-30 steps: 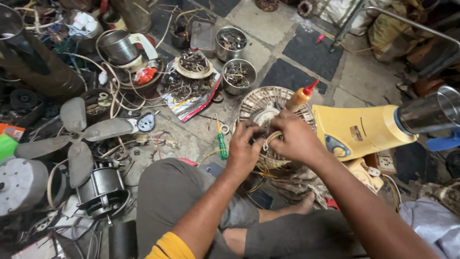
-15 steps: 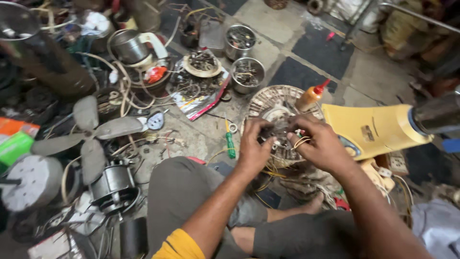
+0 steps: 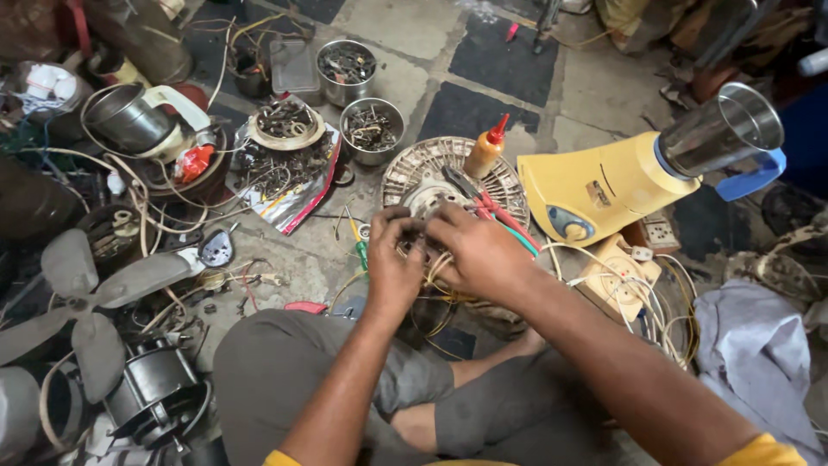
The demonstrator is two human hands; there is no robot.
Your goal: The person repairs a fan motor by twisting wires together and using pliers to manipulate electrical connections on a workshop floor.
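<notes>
Left hand (image 3: 392, 259) and right hand (image 3: 474, 250) are now sitting closer together than a second ago, fingers curling in and pinching the wire bundle (image 3: 431, 280) at the near edge of the round motor housing (image 3: 431, 177). Looks like grip is tightening on the wiring. Housing is lying on the floor (image 3: 595, 86), just beyond the knuckles. Orange squeeze bottle (image 3: 485, 148) is standing on it, yellow mixer base (image 3: 595, 190) just right, green screwdriver (image 3: 358, 246) left.

Yellow mixer base (image 3: 595, 185), blue-handled steel jar (image 3: 724, 129), amber bottle (image 3: 483, 154) with red nozzle, green-handled screwdriver (image 3: 361, 250), grey fan blades (image 3: 82, 302), black-and-grey checkered floor (image 3: 500, 60)
</notes>
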